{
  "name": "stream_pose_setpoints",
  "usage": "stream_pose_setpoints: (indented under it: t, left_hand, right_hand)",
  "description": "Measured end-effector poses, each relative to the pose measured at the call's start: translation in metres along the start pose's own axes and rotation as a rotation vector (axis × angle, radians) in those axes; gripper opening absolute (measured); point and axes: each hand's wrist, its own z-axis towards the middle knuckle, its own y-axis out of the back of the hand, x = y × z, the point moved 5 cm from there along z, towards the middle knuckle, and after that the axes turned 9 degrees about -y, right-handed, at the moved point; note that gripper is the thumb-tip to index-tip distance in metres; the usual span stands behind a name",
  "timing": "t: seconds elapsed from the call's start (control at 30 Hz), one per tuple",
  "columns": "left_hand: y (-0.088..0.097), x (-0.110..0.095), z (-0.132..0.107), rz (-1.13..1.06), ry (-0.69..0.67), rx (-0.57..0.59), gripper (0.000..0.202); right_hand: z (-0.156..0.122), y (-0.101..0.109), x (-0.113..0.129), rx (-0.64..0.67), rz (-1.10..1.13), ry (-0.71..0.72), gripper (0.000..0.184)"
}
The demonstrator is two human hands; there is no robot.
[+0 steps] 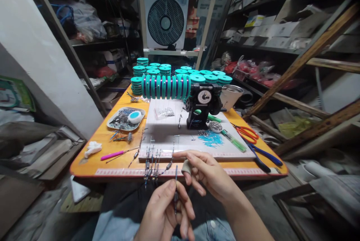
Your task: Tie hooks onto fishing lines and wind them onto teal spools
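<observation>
Left of the person's left hand (165, 209), a slim pink-handled tool (114, 155); that hand pinches a thin dark twisted strand (176, 173) upright between thumb and fingers; right hand (208, 170) half-curled just beside, grip unclear; dark-blue-handled pliers (267, 155) beyond it, rightward.

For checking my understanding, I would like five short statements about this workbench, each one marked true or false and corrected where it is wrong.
1. The left hand holds a thin dark piece. True.
2. The pink-handled tool lies to the right of the grey board. False: it lies to the left of it.
3. The blue-handled pliers are in the right hand. False: they lie at the right side of the table.
4. A fan stands behind the teal spools. True.
5. The round blue-and-white container stands on the floor. False: it is in the tray on the table.
</observation>
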Motion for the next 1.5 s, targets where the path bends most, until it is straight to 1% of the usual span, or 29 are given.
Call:
stream_pose_setpoints:
  t: [0.1,0.17,0.27,0.33,0.4,0.47,0.57,0.7,0.87,0.93,1.0,1.07,1.13,1.2,1.27,1.33,1.4,1.43,1.47,1.5]
  left_hand:
    - [-0.003,-0.005,-0.002,0.142,0.006,-0.11,0.035]
    - [-0.006,-0.01,-0.001,0.242,-0.016,-0.155,0.032]
    - [-0.007,-0.015,0.003,0.401,-0.049,-0.2,0.031]
    - [-0.007,-0.018,0.006,0.457,-0.059,-0.21,0.033]
    - [-0.007,-0.017,0.008,0.461,-0.051,-0.211,0.031]
    - [-0.005,-0.015,0.007,0.441,-0.04,-0.219,0.028]
    - [-0.003,-0.011,0.006,0.394,-0.053,-0.23,0.027]
    - [-0.004,-0.007,0.005,0.351,-0.101,-0.181,0.025]
    - [-0.005,-0.006,0.007,0.379,-0.099,-0.149,0.023]
    - [-0.004,-0.009,0.01,0.41,-0.113,-0.153,0.022]
    - [-0.003,-0.017,0.015,0.491,-0.159,-0.163,0.021]
    - [-0.002,-0.026,0.021,0.611,-0.2,-0.18,0.022]
    - [-0.004,-0.034,0.029,0.694,-0.196,-0.194,0.032]
    - [-0.01,-0.041,0.041,0.694,-0.208,-0.192,0.039]
    - [-0.02,-0.048,0.055,0.633,-0.256,-0.166,0.04]
    - [-0.029,-0.054,0.069,0.538,-0.279,-0.135,0.039]
    - [-0.035,-0.057,0.08,0.446,-0.264,-0.106,0.037]
    - [-0.036,-0.058,0.084,0.419,-0.253,-0.095,0.035]
    - [-0.037,-0.059,0.087,0.407,-0.243,-0.085,0.034]
    - [-0.037,-0.06,0.089,0.411,-0.233,-0.075,0.032]
  right_hand:
    - [-0.002,0.0,-0.002,-0.024,-0.01,0.023,0.039]
    - [-0.002,0.0,-0.001,-0.054,-0.019,0.034,0.04]
    - [0.0,-0.001,0.003,-0.093,-0.007,0.043,0.042]
    - [0.002,-0.003,0.007,-0.087,0.017,0.043,0.043]
    - [0.004,-0.006,0.009,-0.045,0.055,0.036,0.044]
    - [0.007,-0.009,0.009,0.026,0.104,0.03,0.041]
    - [0.011,-0.014,0.009,0.109,0.201,0.04,0.031]
    - [0.016,-0.017,0.009,0.099,0.299,0.046,0.029]
    - [0.015,-0.018,0.012,0.096,0.278,0.052,0.028]
    - [0.013,-0.015,0.016,0.082,0.216,0.079,0.028]
    - [0.01,-0.011,0.02,0.032,0.079,0.115,0.03]
    - [0.003,-0.008,0.024,-0.041,-0.122,0.121,0.032]
    - [-0.005,-0.006,0.027,-0.111,-0.359,0.09,0.035]
    - [-0.014,-0.007,0.029,-0.16,-0.594,0.066,0.036]
    - [-0.023,-0.009,0.034,-0.188,-0.801,0.064,0.036]
    - [-0.03,-0.009,0.041,-0.192,-0.954,0.064,0.035]
    - [-0.034,-0.003,0.051,-0.205,-1.039,0.063,0.035]
    - [-0.033,0.001,0.059,-0.235,-1.028,0.082,0.035]
    - [-0.032,0.008,0.067,-0.285,-0.963,0.122,0.034]
    - [-0.03,0.014,0.078,-0.345,-0.838,0.184,0.032]
